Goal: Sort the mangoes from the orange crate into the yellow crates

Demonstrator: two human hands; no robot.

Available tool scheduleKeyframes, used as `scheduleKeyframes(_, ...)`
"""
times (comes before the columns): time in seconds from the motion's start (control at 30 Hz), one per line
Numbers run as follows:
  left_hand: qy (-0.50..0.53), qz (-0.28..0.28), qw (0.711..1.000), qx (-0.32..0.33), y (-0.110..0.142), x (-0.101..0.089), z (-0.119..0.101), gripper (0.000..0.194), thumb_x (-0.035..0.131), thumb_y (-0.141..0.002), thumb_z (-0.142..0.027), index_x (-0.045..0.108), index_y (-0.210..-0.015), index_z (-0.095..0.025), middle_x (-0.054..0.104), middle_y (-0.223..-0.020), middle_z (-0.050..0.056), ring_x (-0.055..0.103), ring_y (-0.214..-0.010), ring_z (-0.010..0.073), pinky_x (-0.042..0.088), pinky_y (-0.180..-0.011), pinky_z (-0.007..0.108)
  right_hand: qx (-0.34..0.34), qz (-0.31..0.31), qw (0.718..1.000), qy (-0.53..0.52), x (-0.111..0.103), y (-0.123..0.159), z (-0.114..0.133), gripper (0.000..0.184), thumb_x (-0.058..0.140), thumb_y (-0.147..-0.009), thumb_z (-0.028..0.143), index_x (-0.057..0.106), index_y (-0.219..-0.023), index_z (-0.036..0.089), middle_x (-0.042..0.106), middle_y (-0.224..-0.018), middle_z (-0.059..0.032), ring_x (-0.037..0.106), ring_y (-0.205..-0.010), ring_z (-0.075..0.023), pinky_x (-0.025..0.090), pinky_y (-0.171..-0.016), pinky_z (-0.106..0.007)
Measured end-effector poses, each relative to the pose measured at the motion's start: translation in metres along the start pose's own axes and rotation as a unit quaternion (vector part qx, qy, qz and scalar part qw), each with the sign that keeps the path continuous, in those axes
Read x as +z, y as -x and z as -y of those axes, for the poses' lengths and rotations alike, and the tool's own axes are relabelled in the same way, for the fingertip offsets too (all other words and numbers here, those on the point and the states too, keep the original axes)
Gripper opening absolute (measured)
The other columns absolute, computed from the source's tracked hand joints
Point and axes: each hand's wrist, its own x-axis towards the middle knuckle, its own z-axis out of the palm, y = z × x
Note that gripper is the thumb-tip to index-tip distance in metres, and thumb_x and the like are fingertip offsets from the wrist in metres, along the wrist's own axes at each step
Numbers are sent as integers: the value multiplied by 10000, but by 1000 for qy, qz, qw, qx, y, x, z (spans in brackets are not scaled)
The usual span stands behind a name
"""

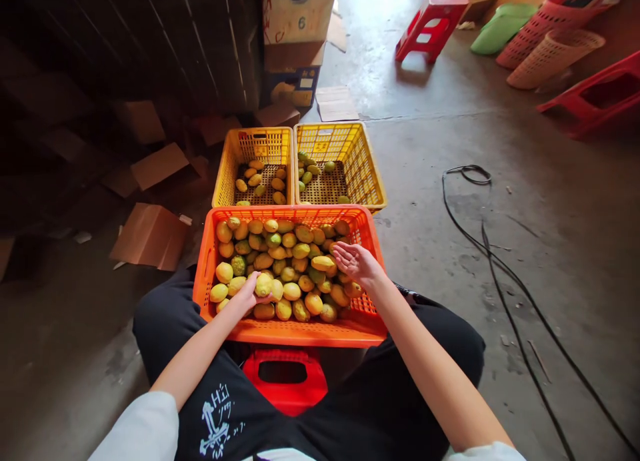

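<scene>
An orange plastic crate (373,244) sits between my knees, holding many yellow, green and orange-tinged oval fruits that look like lemons (301,250). My left hand (250,293) is over the crate's near left part, closed around a yellow lemon (263,285). Over the right side of the pile is my right hand (356,262), palm turned up and fingers stretched out, with nothing in it. A longish yellow fruit (323,263) lies just left of its fingertips.
Beyond the orange crate stand two yellow crates, the left (220,174) with several yellow fruits, the right (373,171) with several greener ones. Cardboard pieces (150,234) lie left. A black cable (505,268) runs along the floor at right. Red stools (435,21) and baskets (550,58) stand farther back.
</scene>
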Motion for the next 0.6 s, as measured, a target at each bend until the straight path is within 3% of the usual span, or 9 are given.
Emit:
scheduleKeyframes(0.13, 93, -77, 992, -27, 12, 25, -38, 152, 575, -1025, -260, 575, -1173, -224, 706, -1086, 122, 772, -1002, 316, 707, -736, 466, -16, -12, 1000, -22, 10, -5, -5, 173, 592, -937, 131, 730, -969, 231, 797, -909, -82, 771, -800, -165, 646, -675, -215)
scheduleKeyframes(0.27, 162, 8, 985, 56, 25, 65, -103, 324, 432, -1091, -309, 610, -1328, -177, 740, -1146, 168, 783, -1065, 319, 705, -718, 410, -12, -6, 1000, -22, 17, -6, -7, 168, 610, -930, 136, 730, -996, 233, 791, -872, -65, 759, -791, -160, 635, -690, -218)
scheduleKeyframes(0.37, 228, 106, 956, 150, 34, 82, -144, 621, 298, -1127, -538, 572, -1476, -105, 720, -1324, 257, 771, -1180, 341, 701, -738, 381, -13, -9, 1000, -20, 19, -5, -6, 160, 619, -923, 120, 725, -974, 228, 784, -837, -54, 749, -764, -151, 617, -683, -206)
scheduleKeyframes(0.47, 229, 144, 938, 217, 39, 73, -165, 674, 290, -1130, -539, 495, -1602, -103, 690, -1453, 273, 752, -1267, 316, 691, -844, 382, -22, -9, 999, -32, 21, -4, -6, 134, 616, -941, 126, 716, -938, 215, 783, -832, -55, 740, -743, -136, 604, -679, -191)
scheduleKeyframes(0.6, 186, 86, 944, 257, 34, 34, -161, 585, 371, -1102, -415, 586, -1561, -124, 782, -1337, 207, 785, -1202, 277, 666, -939, 400, -20, 4, 999, -30, 26, -9, -8, 120, 615, -964, 142, 700, -916, 213, 779, -814, -50, 728, -706, -132, 595, -642, -186)
